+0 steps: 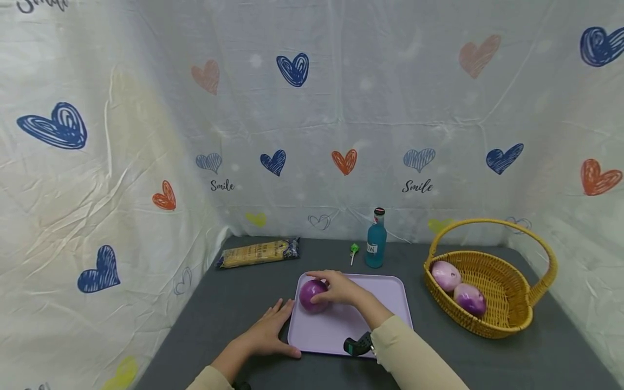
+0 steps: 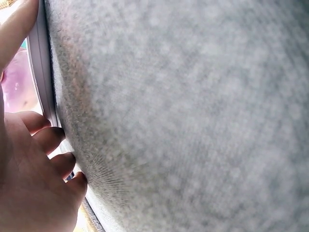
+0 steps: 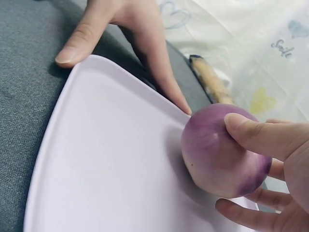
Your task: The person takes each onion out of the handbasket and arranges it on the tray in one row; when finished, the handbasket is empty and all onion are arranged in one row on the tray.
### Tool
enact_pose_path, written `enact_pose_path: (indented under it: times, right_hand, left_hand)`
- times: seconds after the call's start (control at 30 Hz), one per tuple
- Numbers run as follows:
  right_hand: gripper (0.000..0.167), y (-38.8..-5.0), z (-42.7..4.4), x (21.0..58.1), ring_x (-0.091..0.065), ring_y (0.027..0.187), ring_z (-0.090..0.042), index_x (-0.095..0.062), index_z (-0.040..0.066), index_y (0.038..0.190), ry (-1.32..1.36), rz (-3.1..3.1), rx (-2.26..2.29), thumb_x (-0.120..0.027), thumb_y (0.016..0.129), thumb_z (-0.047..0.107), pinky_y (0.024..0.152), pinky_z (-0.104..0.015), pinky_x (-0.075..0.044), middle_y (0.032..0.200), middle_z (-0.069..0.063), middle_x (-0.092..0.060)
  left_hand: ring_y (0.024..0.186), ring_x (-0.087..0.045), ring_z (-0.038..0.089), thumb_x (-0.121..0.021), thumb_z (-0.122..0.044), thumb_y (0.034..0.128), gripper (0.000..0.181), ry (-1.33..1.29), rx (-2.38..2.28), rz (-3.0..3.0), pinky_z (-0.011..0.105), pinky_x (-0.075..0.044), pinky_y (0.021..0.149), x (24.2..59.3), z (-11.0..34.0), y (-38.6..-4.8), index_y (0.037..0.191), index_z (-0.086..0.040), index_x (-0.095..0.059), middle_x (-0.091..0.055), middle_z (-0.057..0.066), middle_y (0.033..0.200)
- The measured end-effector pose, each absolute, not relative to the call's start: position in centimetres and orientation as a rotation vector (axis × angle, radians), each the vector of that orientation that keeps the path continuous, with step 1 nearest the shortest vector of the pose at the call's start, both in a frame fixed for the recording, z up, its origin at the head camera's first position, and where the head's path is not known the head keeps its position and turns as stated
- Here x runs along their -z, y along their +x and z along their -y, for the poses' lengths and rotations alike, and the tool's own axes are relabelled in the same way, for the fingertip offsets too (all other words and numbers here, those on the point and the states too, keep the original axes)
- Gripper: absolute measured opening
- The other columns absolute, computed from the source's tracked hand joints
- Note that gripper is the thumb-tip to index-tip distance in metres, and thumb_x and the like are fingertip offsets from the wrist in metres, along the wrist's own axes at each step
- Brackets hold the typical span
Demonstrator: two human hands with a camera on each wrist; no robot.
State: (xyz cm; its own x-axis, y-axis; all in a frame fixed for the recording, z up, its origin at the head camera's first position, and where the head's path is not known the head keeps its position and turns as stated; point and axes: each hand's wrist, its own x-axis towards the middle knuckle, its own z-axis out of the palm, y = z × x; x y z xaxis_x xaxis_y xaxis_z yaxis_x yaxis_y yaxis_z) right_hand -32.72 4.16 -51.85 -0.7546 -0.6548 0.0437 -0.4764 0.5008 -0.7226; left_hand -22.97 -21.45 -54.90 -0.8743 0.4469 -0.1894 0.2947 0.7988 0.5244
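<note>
I've got the right hand [image 1: 343, 290] curled round one purple onion [image 1: 313, 297] over the far-left part of the tray [image 1: 329, 333]; release isn't done, and I can't tell whether it's touching down. Left hand [image 1: 268, 327] is spread along the tray's left edge, gripping nothing, and two more onions [image 1: 469, 299] sit in the basket [image 1: 468, 320] right of the tray. Packet [image 1: 258, 253], lollipop [image 1: 354, 248] and bottle [image 1: 376, 244] lie or stand beyond the tray, blocking nothing I'd judge.
</note>
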Motion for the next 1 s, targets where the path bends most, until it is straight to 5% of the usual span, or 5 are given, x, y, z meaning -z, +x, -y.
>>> enact_pose_path:
  times: [1.0]
  right_hand:
    - [0.065,-32.6,-4.8,49.2,-0.056,0.127,-0.034,-0.059,0.015,0.142,-1.015,-2.546,1.067,-0.084,0.084,0.029,0.104,-0.055,-0.048,0.139,-0.014,-0.060]
  left_hand:
    - [0.155,-0.011,0.042,-0.081,-0.067,0.0706,0.124,0.564,-0.686,-2.685,0.068,-0.018,0.118,55.0,21.3,-23.2,0.162,-0.009,-0.020,-0.022,0.014,0.168]
